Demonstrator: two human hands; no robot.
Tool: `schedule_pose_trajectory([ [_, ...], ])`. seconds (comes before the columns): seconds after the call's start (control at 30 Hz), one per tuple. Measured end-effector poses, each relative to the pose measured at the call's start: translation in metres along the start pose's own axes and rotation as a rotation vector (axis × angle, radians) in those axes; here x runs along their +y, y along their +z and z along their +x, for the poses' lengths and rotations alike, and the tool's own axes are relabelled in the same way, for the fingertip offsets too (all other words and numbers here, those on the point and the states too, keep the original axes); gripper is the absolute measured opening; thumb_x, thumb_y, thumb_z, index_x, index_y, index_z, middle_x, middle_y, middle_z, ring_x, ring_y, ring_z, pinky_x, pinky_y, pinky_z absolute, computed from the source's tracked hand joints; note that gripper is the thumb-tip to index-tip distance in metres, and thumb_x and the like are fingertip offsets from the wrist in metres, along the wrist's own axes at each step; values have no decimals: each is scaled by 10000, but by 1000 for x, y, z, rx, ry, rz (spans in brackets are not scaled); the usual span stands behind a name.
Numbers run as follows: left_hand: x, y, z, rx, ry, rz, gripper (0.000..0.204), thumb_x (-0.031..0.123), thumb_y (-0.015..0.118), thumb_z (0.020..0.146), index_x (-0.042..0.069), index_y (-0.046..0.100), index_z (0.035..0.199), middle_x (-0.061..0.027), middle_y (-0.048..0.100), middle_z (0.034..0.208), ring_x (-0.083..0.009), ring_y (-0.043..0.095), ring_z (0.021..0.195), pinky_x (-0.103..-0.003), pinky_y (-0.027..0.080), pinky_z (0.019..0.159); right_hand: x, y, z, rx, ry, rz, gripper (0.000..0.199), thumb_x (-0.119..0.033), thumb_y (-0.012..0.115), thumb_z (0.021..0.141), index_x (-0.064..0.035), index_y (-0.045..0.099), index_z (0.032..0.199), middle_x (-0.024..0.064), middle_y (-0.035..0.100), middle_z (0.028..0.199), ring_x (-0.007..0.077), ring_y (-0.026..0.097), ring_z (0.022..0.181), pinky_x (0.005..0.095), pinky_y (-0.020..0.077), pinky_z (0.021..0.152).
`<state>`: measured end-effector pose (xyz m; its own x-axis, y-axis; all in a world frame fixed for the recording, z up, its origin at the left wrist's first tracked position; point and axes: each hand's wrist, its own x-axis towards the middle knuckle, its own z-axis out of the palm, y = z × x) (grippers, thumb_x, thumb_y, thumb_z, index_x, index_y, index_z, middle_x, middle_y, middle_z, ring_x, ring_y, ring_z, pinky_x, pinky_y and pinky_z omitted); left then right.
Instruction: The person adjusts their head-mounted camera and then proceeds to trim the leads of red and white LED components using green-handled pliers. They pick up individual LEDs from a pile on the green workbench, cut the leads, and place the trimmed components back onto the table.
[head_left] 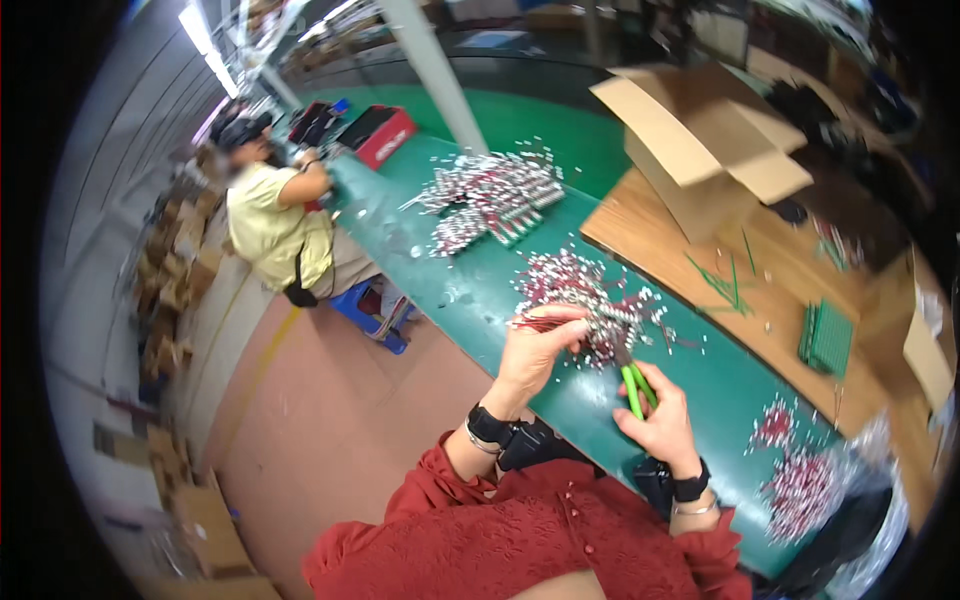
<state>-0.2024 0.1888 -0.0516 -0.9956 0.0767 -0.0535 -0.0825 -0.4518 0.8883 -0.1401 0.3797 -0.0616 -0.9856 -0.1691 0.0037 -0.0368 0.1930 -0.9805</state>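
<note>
partly hidden, left hand (535,350) pinching red-and-white pieces (540,322), right hand (660,415) gripping green-handled cutters (637,385), blades unclear

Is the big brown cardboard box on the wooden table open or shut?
Open: the brown cardboard box has its flaps spread outward on the wooden table.

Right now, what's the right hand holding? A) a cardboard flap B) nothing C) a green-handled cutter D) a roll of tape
C: the right hand grips a green-handled cutter over the green table, its tip toward the pile of small red-and-silver parts, while the left hand pinches a bundle of thin red pieces.
</note>
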Motion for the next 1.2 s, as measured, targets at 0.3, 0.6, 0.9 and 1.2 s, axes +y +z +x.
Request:
schedule_pose_trajectory([
  [0.3,4,11,2,-220,283,408,165,-70,644,738,-33,630,898,-134,640,960,-183,605,888,-281,485,790,-6,-3,-5,48,-49,-1,543,-139,679,598,-10,535,1106,49,570,798,116,440,510,258,392,490],
  [0.6,8,5,9,-324,451,604,132,-98,668,685,-33,650,799,-147,639,908,-189,606,841,-284,505,736,-9,-9,-4,-19,27,-16,542,-146,687,599,-8,541,1103,45,566,789,102,433,510,257,387,479],
  [0.9,11,-3,12,-410,381,507,122,-61,706,674,-2,669,775,-118,649,863,-174,607,820,-282,490,722,-7,-13,-7,-134,28,71,429,-111,683,649,0,567,1047,31,575,732,94,536,663,235,436,596],
  [1.2,-18,-19,6,-224,-6,-258,71,-23,650,757,-2,635,823,-103,625,879,-171,595,818,-294,494,747,-18,-14,-8,-311,248,607,471,-120,658,641,58,537,1060,29,551,704,75,491,584,196,370,504],
])
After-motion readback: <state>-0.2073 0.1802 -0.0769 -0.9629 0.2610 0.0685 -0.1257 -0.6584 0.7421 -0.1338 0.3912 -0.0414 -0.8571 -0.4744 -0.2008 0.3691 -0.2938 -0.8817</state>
